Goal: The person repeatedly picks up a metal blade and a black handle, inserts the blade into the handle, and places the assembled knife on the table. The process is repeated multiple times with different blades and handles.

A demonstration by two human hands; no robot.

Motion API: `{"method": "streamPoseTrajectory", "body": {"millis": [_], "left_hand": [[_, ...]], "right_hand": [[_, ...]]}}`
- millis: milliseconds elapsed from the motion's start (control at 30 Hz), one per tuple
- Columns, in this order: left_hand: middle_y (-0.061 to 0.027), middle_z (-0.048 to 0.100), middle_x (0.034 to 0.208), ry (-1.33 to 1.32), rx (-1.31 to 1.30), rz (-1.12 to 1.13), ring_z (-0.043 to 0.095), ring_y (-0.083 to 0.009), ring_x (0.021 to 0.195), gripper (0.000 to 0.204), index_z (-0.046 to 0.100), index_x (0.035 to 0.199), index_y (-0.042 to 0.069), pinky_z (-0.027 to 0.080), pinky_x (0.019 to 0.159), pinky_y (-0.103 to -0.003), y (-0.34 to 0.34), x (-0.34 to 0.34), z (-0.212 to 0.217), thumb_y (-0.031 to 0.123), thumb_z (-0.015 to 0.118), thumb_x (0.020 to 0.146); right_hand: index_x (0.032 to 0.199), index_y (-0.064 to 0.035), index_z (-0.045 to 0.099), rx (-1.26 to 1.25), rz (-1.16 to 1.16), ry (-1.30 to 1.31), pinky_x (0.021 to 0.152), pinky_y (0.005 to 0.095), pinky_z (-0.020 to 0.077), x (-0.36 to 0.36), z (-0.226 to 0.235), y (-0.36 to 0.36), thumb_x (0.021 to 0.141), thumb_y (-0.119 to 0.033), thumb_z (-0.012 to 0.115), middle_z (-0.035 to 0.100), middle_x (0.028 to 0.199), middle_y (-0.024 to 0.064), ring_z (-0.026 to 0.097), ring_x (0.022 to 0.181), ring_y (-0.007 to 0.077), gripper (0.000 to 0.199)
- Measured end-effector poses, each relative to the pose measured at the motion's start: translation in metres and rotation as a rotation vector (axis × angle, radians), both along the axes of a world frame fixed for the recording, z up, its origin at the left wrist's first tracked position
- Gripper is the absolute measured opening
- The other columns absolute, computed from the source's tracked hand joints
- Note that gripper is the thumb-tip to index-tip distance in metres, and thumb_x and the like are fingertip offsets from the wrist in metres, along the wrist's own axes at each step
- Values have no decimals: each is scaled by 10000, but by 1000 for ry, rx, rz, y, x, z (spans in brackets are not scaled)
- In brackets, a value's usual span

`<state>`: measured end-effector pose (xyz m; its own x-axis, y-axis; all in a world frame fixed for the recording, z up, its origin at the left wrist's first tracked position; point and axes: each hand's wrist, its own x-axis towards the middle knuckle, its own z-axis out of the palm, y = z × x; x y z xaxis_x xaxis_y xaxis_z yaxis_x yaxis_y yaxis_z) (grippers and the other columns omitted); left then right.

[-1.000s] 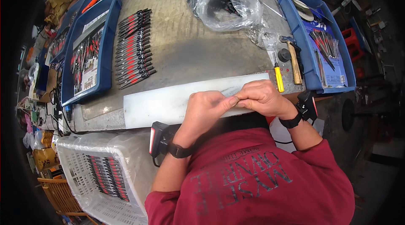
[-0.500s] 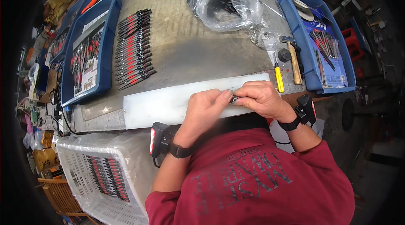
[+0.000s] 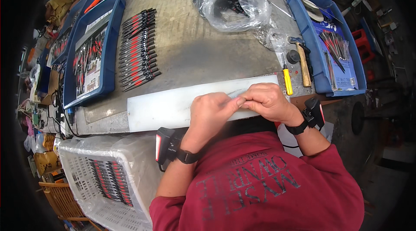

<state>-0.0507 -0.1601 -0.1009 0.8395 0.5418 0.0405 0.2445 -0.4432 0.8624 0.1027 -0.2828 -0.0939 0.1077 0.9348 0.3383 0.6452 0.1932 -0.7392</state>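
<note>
The left hand (image 3: 211,112) and right hand (image 3: 268,101) meet fingertip-to-fingertip over the long, flat white board (image 3: 160,108) on the stained grey worktop (image 3: 186,66); whether anything is held cannot be told. Through a slackened pinch, any hidden piece could be dropped.

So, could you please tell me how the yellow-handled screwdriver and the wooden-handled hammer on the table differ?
Handle: the yellow-handled screwdriver has a bright yellow one; the wooden-handled hammer has a pale brown one.
Far end: the screwdriver has a slim shaft; the hammer has a wide crosswise head.
Position: the screwdriver lies nearer the person's right hand; the hammer lies farther right.
Shared: both lie with handles toward the person.
</note>
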Motion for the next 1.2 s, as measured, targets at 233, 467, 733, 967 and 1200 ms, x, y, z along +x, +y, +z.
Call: {"method": "streamPoseTrajectory", "body": {"millis": [233,467,733,967,1200], "left_hand": [[7,420,491,31,-113,-97,361,-44,526,347,658,690,-19,320,445,-254,6,-3,0,297,724,815],[14,412,494,37,-97,-33,352,-45,527,353,651,681,-19,309,443,-252,6,0,0,297,718,823],[21,427,529,-13,-205,-31,354,-48,551,361,641,713,-22,316,468,-243,4,0,-4,301,670,871],[17,448,561,-5,-184,-32,378,-46,578,364,649,778,-20,337,493,-247,9,0,-2,311,598,919],[-120,493,548,85,-121,-69,470,-243,519,428,647,716,-4,373,478,-350,8,1,1,395,615,868]], "right_hand": [[851,-34,673,4,56,-12,590,355,474,4,-1,1,757,-103,698,622,713,117,605,650,288,119],[849,-36,673,45,-11,-54,559,346,459,0,-2,2,752,-97,703,612,696,104,593,618,260,119],[866,-12,666,100,-17,-48,551,332,456,2,-8,4,756,-105,712,616,705,107,588,611,255,151],[887,7,656,50,3,5,559,330,458,7,-4,7,772,-100,704,620,717,108,591,627,251,164],[876,-17,665,-29,40,19,615,348,469,8,-3,5,772,-86,683,623,750,122,604,680,282,126]]}}
